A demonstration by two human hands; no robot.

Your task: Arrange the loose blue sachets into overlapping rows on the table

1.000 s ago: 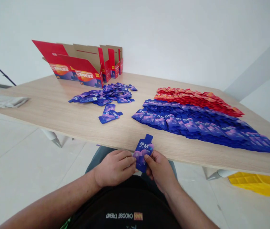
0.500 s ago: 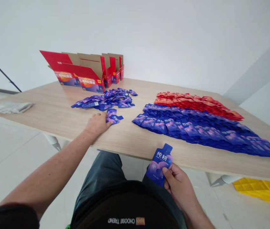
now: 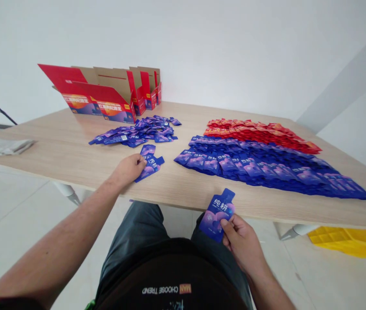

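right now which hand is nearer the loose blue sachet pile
Left hand, just in front of the pile. The right hand is farther, off to its right, holding a blue sachet.

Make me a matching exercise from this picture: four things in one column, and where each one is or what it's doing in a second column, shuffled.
Column one:
1. left hand
2. right hand
3. red sachets
4. open cardboard cartons

Column two:
A. standing at the far edge of the wooden table
B. gripping a blue sachet by the table's near edge
C. laid in overlapping rows beyond the blue rows
D. resting on the table against loose blue sachets

Right pairs: 1-D, 2-B, 3-C, 4-A.
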